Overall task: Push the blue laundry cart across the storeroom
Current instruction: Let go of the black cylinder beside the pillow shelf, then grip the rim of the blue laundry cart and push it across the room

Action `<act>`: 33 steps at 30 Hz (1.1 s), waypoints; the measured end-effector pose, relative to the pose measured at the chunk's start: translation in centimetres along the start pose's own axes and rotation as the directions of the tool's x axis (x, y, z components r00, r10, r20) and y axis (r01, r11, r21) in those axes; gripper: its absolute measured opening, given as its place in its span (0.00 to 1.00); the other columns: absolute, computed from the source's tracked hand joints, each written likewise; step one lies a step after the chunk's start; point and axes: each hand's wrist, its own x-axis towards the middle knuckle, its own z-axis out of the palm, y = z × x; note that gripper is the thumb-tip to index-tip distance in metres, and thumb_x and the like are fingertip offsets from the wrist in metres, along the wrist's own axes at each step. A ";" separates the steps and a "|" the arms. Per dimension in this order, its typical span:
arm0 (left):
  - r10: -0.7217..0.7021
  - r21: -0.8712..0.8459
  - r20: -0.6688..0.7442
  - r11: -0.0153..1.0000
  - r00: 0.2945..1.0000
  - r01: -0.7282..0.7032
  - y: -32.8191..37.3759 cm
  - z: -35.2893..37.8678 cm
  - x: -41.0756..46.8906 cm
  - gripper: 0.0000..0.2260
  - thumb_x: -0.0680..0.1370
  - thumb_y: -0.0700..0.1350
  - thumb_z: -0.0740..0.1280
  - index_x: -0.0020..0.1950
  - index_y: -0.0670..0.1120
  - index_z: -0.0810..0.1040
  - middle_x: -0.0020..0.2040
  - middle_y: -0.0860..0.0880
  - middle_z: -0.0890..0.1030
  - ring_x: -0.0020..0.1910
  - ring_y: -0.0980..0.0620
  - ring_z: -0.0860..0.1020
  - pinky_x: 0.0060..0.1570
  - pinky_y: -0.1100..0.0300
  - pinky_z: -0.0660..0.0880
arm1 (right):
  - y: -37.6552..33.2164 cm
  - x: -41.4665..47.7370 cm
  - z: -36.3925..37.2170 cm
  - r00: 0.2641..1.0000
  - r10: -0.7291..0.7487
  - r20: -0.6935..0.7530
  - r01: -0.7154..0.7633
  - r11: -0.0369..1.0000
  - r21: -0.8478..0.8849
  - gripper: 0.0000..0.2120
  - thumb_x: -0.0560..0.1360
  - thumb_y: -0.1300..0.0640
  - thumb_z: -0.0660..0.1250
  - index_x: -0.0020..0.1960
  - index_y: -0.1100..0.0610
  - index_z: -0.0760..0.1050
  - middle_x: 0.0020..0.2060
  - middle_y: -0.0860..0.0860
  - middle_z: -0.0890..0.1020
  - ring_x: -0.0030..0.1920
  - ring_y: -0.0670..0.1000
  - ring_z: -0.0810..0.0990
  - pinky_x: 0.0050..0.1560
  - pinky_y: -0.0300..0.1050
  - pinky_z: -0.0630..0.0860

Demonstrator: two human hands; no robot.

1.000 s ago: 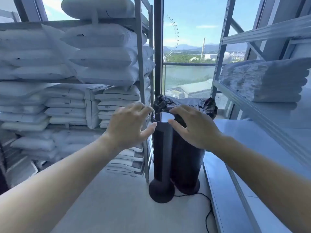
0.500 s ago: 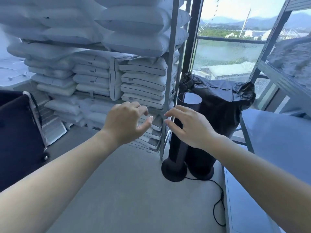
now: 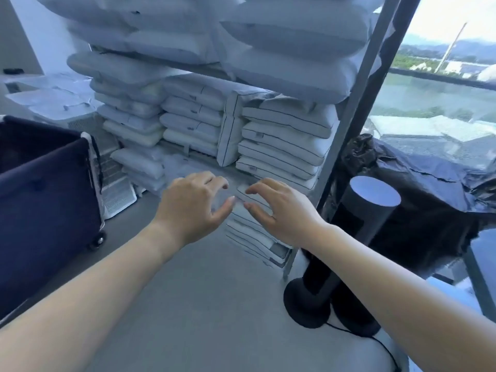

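Both hands hung in mid-air, each grip apart and holding nothing: the left hand and right hand faced each other with curled fingers, thumbs nearly meeting. Behind them a metal shelf rack carried stacked white pillows. To the right a black cylindrical tower stood on the floor beside a black bag-covered bin. The blue laundry cart stood at the far left, well apart from both hands; its contents were hidden.
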 end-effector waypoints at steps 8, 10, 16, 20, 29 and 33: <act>-0.158 0.085 -0.008 0.984 0.987 0.158 -12.8 0.0 3.3 0.25 0.74 0.61 0.52 0.55 0.47 0.79 0.49 0.49 0.81 0.46 0.46 0.79 0.43 0.52 0.76 | -1.6 13.9 6.1 0.993 -0.106 0.042 0.101 0.989 0.106 0.18 0.79 0.43 0.55 0.64 0.51 0.71 0.60 0.47 0.75 0.60 0.49 0.73 0.52 0.46 0.71; -0.198 0.099 -0.002 0.975 0.980 0.197 -15.3 0.3 3.7 0.26 0.74 0.62 0.51 0.55 0.47 0.80 0.49 0.49 0.81 0.45 0.46 0.80 0.41 0.53 0.76 | -1.9 16.6 7.6 0.990 -0.124 0.064 0.115 0.984 0.134 0.18 0.79 0.44 0.55 0.63 0.51 0.71 0.60 0.47 0.75 0.59 0.49 0.73 0.51 0.47 0.72; -0.296 0.192 0.004 0.938 0.955 0.290 -21.8 1.0 6.5 0.28 0.73 0.63 0.49 0.56 0.48 0.79 0.51 0.49 0.81 0.47 0.46 0.79 0.41 0.55 0.73 | -2.1 25.3 11.4 0.974 -0.202 0.103 0.179 0.963 0.200 0.16 0.79 0.44 0.55 0.59 0.52 0.73 0.58 0.47 0.75 0.54 0.49 0.75 0.45 0.47 0.72; -0.398 0.199 -0.002 0.899 0.918 0.390 -26.0 2.4 8.7 0.20 0.76 0.60 0.55 0.57 0.50 0.77 0.52 0.51 0.81 0.49 0.48 0.78 0.42 0.55 0.73 | -0.9 30.9 14.5 0.956 -0.249 0.153 0.206 0.945 0.253 0.17 0.79 0.43 0.54 0.60 0.51 0.73 0.57 0.46 0.77 0.54 0.49 0.76 0.47 0.45 0.72; -0.573 0.105 -0.086 0.808 0.815 0.579 -32.3 7.4 18.6 0.13 0.78 0.55 0.60 0.59 0.52 0.75 0.54 0.53 0.78 0.55 0.50 0.76 0.46 0.51 0.77 | 4.6 44.3 18.8 0.907 -0.384 0.170 0.303 0.879 0.367 0.19 0.79 0.42 0.54 0.62 0.50 0.72 0.58 0.44 0.76 0.53 0.43 0.74 0.47 0.40 0.67; -0.597 0.159 -0.080 0.783 0.798 0.601 -35.5 8.8 22.8 0.15 0.78 0.56 0.60 0.61 0.52 0.74 0.56 0.52 0.78 0.56 0.49 0.76 0.47 0.50 0.77 | 6.9 49.8 20.0 0.890 -0.418 0.180 0.334 0.869 0.366 0.18 0.79 0.42 0.53 0.63 0.50 0.71 0.58 0.44 0.76 0.55 0.45 0.75 0.50 0.41 0.68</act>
